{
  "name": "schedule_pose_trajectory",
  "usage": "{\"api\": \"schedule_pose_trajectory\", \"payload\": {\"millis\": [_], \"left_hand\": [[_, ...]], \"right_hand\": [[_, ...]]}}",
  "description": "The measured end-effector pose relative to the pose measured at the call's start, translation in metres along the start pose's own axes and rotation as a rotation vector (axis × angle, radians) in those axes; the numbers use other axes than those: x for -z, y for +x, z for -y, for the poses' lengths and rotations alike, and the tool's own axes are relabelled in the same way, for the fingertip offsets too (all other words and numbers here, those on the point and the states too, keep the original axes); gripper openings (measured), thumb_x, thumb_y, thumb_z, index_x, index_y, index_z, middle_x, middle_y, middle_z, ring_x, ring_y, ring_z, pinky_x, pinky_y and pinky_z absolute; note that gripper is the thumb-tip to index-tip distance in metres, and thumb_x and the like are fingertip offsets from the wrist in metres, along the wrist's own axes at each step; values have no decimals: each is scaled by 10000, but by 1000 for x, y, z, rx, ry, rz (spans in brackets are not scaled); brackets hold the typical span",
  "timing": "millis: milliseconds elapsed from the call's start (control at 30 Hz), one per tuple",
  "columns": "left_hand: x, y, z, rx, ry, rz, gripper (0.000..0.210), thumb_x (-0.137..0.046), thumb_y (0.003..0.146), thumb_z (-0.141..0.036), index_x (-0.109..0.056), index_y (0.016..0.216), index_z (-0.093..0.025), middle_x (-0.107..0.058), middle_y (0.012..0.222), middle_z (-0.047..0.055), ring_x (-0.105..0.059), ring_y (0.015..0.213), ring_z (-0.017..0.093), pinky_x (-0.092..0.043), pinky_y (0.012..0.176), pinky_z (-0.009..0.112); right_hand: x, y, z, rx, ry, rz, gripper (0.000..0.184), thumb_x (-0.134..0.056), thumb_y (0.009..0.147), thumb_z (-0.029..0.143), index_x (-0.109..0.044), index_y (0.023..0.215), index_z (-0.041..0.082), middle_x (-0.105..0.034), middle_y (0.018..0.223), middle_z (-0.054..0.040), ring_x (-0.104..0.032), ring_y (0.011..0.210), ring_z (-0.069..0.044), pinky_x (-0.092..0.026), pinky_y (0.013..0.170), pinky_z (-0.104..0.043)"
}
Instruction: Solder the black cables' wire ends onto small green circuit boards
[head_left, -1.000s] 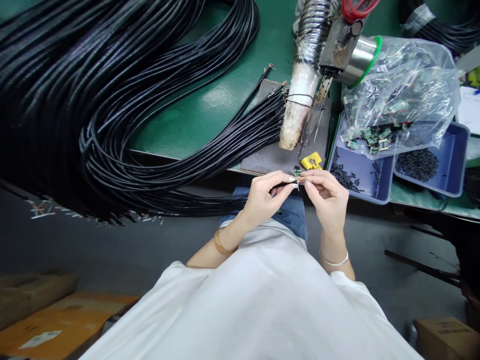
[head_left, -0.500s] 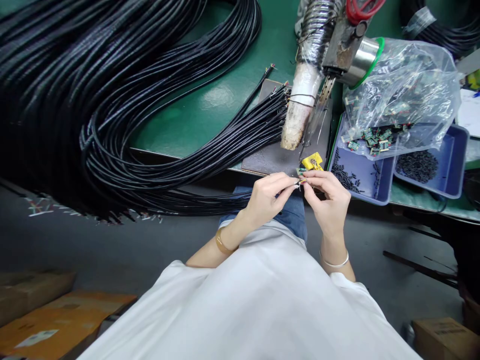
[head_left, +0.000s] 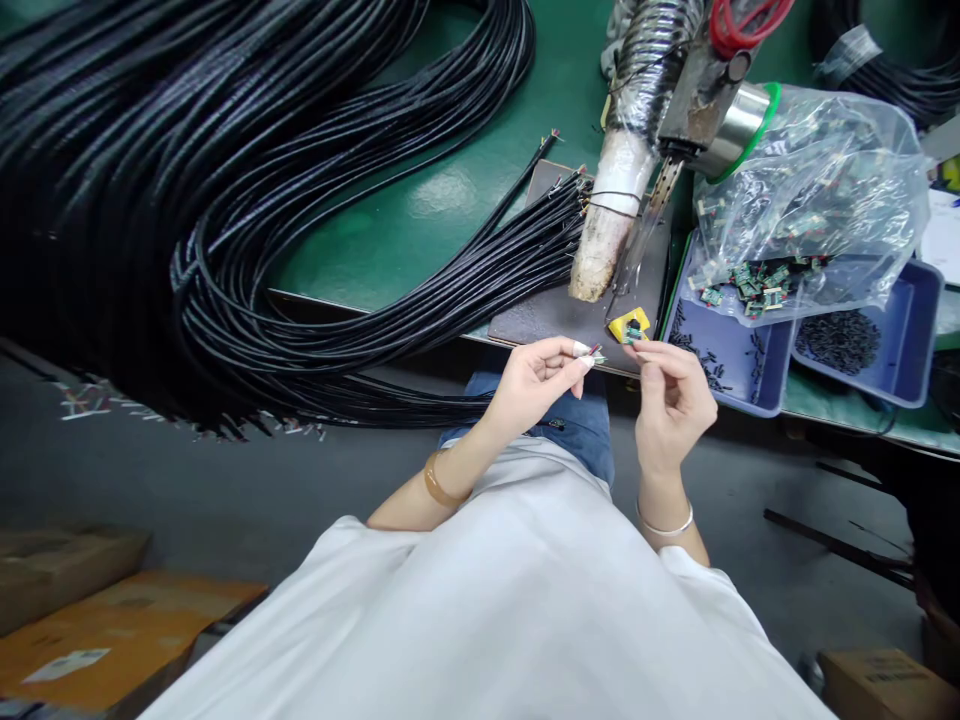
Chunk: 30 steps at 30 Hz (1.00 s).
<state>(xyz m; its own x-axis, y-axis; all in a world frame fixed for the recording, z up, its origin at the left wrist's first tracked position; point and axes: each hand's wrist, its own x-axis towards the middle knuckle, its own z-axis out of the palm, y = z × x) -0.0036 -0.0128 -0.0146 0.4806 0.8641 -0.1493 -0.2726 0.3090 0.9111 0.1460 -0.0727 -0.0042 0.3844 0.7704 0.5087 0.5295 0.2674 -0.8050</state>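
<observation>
Between the thumb and forefinger of my left hand (head_left: 536,385) is a cable end (head_left: 598,354), with thin coloured wires sticking out toward the right. My right hand (head_left: 675,395) is closed in a pinch at a small green circuit board (head_left: 632,331), a short gap away from the wires. Just behind that board lies a yellow object (head_left: 619,326) on the dark work mat (head_left: 532,312). Above the mat, the thin metal tip of a clamped tool (head_left: 660,195) points down, beside a wrapped duct (head_left: 600,235).
Black cables (head_left: 300,210) cover the left of the green table (head_left: 442,200). At right stand blue trays (head_left: 772,385) with small black tubes (head_left: 838,340) and a clear bag (head_left: 840,190) of circuit boards. Cardboard boxes (head_left: 120,630) rest on the floor.
My hands have drawn apart: the right moved a little to the right with the circuit board, while the left stays with the wire ends. The view has shifted slightly.
</observation>
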Motion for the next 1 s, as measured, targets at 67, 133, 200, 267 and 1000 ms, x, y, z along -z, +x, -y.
{"api": "schedule_pose_trajectory", "payload": {"millis": [67, 133, 200, 267, 1000], "left_hand": [[0, 2, -2, 12, -12, -11, 278, -761, 827, -396, -671, 871, -137, -617, 581, -23, -448, 455, 40, -377, 488, 184], [0, 3, -3, 10, -10, -17, 297, -769, 811, -413, -652, 817, -140, -615, 576, -22, -433, 440, 35, -354, 466, 183], [-1, 5, -4, 2, -2, -28, 313, -774, 797, -418, -619, 772, -147, -594, 557, -31, -412, 428, 31, -326, 446, 179], [-1, 7, -4, 3, -5, -45, 324, -781, 779, -413, -585, 747, -156, -533, 520, -57, -379, 422, 28, -289, 432, 173], [-2, 35, -8, -102, 83, -73, 173, -721, 789, -282, -661, 760, -122, -472, 560, -54, -342, 486, 30, -279, 476, 167]], "right_hand": [[2, -1, 1, 66, 10, -18, 199, -575, 953, 162, -693, 1058, 283, -759, 1028, -37, -739, 978, -215, -636, 865, -439], [1, -3, 1, 168, -41, 24, 195, -613, 931, 153, -677, 1055, 290, -770, 1028, -28, -752, 939, -203, -642, 832, -401], [-1, -5, 0, 257, -117, 68, 208, -671, 890, 132, -674, 1022, 292, -781, 1004, -15, -759, 885, -184, -642, 795, -357], [-4, -6, -2, 268, -146, 78, 206, -692, 874, 124, -672, 998, 287, -783, 974, -10, -760, 863, -179, -644, 782, -348], [-11, 23, -17, 332, -222, 97, 208, -673, 861, 77, -647, 941, 267, -770, 973, -11, -741, 883, -169, -614, 800, -321]]}}
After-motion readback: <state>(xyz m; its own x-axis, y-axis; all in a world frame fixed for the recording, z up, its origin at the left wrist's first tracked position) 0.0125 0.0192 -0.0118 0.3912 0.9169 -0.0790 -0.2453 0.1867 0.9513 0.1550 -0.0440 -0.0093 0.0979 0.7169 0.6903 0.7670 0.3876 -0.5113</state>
